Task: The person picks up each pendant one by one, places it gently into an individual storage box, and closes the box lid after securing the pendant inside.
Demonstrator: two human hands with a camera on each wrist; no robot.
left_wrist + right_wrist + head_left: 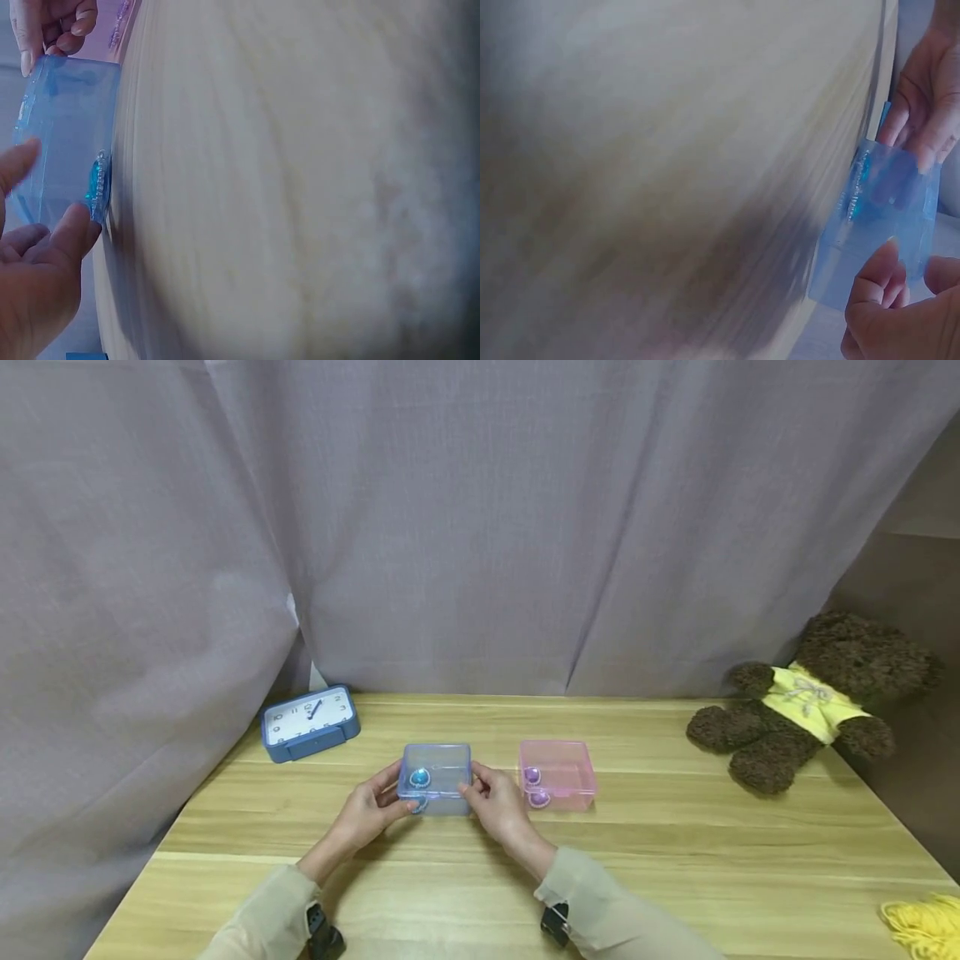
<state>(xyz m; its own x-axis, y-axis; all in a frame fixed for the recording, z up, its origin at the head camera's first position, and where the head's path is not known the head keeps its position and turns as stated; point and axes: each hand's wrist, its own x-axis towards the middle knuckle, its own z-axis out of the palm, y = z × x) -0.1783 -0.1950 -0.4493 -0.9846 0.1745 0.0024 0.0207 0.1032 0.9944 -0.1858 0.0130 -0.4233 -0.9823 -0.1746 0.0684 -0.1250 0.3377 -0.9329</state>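
A see-through blue plastic box [437,768] is between my two hands, its lid down. Inside its left part shows a blue gem with a beaded rim [420,777], visible through both lid and front wall. My left hand [365,814] holds the box's left side, thumb toward the front corner. On the right side, my right hand [498,802] grips the box, thumb at the lid's front edge and fingers along the side wall. Whether the box touches the table, I cannot tell. Just right of that hand stands a see-through pink box [566,764] with a purple gem [532,775] inside.
A blue clock [311,722] lies tilted at the table's back left. At the right sits a brown teddy bear [795,743] in a yellow top. Yellow yarn [926,925] lies at the front right corner. Behind the wooden table [660,852] hangs a grey curtain [465,527].
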